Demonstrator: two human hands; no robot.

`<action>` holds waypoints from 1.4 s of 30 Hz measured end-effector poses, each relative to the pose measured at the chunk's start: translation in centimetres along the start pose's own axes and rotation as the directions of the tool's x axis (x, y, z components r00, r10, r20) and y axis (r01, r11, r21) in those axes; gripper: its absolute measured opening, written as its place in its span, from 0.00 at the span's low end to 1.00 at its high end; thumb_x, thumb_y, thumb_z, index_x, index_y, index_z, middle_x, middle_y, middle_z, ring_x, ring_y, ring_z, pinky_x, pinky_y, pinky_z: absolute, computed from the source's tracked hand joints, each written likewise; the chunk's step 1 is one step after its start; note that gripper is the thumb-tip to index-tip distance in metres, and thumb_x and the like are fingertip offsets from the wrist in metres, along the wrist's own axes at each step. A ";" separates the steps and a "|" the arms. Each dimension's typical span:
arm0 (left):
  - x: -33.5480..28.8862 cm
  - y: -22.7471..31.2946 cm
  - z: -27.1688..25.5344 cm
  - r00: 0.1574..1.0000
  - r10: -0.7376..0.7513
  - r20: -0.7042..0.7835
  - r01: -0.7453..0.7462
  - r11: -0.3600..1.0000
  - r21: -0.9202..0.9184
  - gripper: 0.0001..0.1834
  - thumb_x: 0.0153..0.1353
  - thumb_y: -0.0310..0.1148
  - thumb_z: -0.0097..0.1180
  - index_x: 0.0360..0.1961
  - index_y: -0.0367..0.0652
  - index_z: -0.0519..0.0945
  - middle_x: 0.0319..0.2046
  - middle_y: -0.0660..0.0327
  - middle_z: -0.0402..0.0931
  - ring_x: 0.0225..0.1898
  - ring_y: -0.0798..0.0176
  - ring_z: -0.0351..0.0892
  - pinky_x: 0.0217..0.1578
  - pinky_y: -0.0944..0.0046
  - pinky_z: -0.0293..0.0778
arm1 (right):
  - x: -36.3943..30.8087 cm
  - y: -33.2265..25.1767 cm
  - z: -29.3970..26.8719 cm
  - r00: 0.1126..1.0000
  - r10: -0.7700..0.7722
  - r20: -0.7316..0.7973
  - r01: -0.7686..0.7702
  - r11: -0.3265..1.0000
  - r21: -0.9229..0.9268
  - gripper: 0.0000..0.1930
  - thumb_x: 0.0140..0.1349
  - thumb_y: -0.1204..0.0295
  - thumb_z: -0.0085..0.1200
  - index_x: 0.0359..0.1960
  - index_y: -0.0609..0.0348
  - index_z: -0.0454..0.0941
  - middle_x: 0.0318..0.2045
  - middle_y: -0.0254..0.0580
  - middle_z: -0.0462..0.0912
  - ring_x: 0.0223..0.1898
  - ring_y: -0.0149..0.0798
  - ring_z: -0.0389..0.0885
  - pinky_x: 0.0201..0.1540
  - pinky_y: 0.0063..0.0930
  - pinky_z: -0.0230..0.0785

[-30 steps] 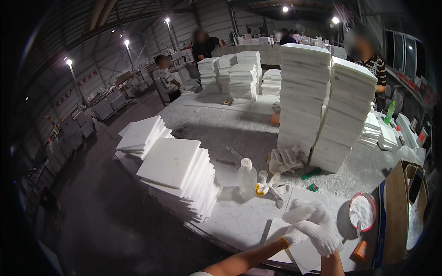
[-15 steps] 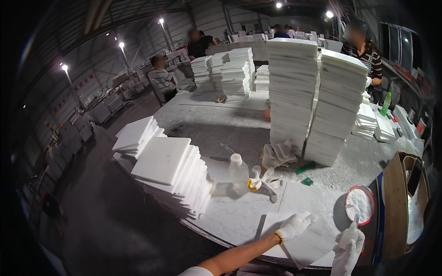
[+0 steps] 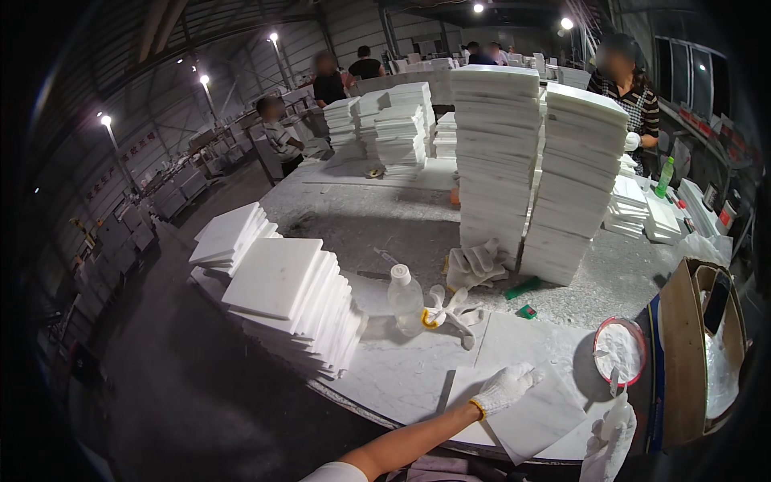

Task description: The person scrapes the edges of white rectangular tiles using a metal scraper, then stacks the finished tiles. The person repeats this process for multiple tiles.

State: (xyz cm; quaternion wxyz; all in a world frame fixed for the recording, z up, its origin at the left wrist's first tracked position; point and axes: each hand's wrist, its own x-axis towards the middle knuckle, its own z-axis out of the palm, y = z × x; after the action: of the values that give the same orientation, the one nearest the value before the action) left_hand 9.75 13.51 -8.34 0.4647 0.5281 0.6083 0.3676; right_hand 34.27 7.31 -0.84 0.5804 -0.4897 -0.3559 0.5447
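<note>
My left hand (image 3: 504, 389), in a white knit glove with a yellow cuff, rests on a white marble tile (image 3: 550, 418) at the table's near edge. Its fingers are stretched out over the tile, with nothing visible in them. At the lower right, my gloved right hand (image 3: 612, 438) is closed around a putty knife (image 3: 615, 384) with a pale handle. The grey blade points up at the near rim of a red-edged bowl (image 3: 597, 353), which holds white paste or powder (image 3: 618, 347). Part of the handle is hidden by my fingers.
Tile stacks stand at the left (image 3: 273, 277) and tall ones (image 3: 494, 161) at the back. A clear bottle (image 3: 405, 301) and loose gloves (image 3: 454, 313) lie mid-table. A cardboard box (image 3: 683, 361) stands right. Beyond the stacks a person (image 3: 634, 104) works.
My left hand has drawn back slightly on the tile. The putty knife's blade has shifted a little lower at the bowl's near rim. The whole view has turned slightly.
</note>
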 end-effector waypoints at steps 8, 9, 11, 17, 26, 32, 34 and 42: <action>0.0 0.2 -0.2 0.999 -0.033 0.020 0.033 0.999 0.040 0.27 0.69 0.54 0.50 0.39 0.36 0.80 0.26 0.57 0.76 0.30 0.62 0.72 0.37 0.61 0.70 | 1.3 1.5 -2.0 0.980 0.033 0.194 -0.066 0.984 0.166 0.27 0.71 0.58 0.53 0.67 0.56 0.64 0.59 0.36 0.74 0.57 0.35 0.75 0.56 0.29 0.71; -0.1 0.1 -0.1 1.000 -0.020 0.003 0.020 1.000 0.018 0.27 0.69 0.55 0.50 0.39 0.36 0.80 0.25 0.57 0.76 0.30 0.62 0.72 0.37 0.61 0.70 | 1.6 1.6 -2.5 0.975 0.052 0.217 -0.092 0.979 0.180 0.28 0.71 0.58 0.53 0.67 0.56 0.64 0.59 0.36 0.73 0.57 0.35 0.75 0.56 0.28 0.71; -0.3 0.0 0.1 0.999 0.004 -0.032 -0.005 1.000 -0.027 0.28 0.69 0.56 0.50 0.39 0.36 0.80 0.25 0.57 0.75 0.30 0.62 0.72 0.37 0.61 0.70 | 1.5 2.0 -3.0 0.971 0.058 0.232 -0.108 0.972 0.209 0.29 0.70 0.58 0.53 0.68 0.56 0.63 0.60 0.35 0.73 0.57 0.34 0.74 0.55 0.28 0.71; 0.1 -0.1 -0.2 0.999 -0.032 0.029 0.030 0.998 0.053 0.29 0.69 0.58 0.49 0.38 0.37 0.80 0.26 0.58 0.75 0.32 0.62 0.73 0.39 0.61 0.70 | 0.8 1.8 -1.9 0.973 -0.125 0.194 0.149 0.982 -0.117 0.35 0.70 0.55 0.53 0.73 0.55 0.56 0.62 0.35 0.70 0.58 0.32 0.73 0.56 0.26 0.69; 0.0 -0.5 0.4 0.998 0.004 -0.056 -0.004 1.000 -0.012 0.28 0.69 0.56 0.50 0.38 0.37 0.80 0.28 0.56 0.78 0.33 0.60 0.75 0.39 0.61 0.71 | 0.6 1.3 -2.6 0.971 0.018 0.237 -0.054 0.988 0.146 0.37 0.70 0.51 0.52 0.73 0.56 0.55 0.63 0.34 0.69 0.59 0.31 0.71 0.60 0.27 0.68; 0.1 0.0 -0.2 0.999 -0.027 0.034 0.025 0.998 0.055 0.28 0.68 0.56 0.51 0.37 0.36 0.79 0.28 0.55 0.78 0.32 0.58 0.75 0.39 0.59 0.71 | 1.0 2.8 -3.5 0.990 0.044 0.135 -0.065 0.986 0.155 0.32 0.71 0.53 0.51 0.70 0.56 0.60 0.63 0.34 0.68 0.59 0.32 0.71 0.59 0.29 0.70; 0.2 -0.4 0.0 1.000 -0.011 0.017 0.010 0.999 0.050 0.28 0.68 0.56 0.51 0.37 0.36 0.79 0.28 0.55 0.78 0.32 0.58 0.75 0.39 0.59 0.71 | 1.1 2.9 -3.4 0.990 0.050 0.135 -0.074 0.982 0.175 0.29 0.72 0.56 0.51 0.68 0.56 0.62 0.63 0.34 0.68 0.59 0.32 0.71 0.58 0.30 0.71; 0.1 0.0 0.1 1.000 0.001 -0.006 -0.001 0.998 0.066 0.29 0.68 0.57 0.49 0.37 0.37 0.79 0.29 0.49 0.78 0.33 0.50 0.77 0.39 0.55 0.71 | 0.9 2.4 -3.2 0.993 0.036 0.113 -0.050 0.991 0.125 0.24 0.73 0.63 0.48 0.67 0.57 0.62 0.62 0.36 0.68 0.59 0.33 0.72 0.58 0.30 0.72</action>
State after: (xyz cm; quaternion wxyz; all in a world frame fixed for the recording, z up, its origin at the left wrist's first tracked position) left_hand 9.85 13.57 -8.42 0.4450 0.5424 0.6212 0.3490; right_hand 36.71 7.44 -4.13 0.5782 -0.4283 -0.3411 0.6049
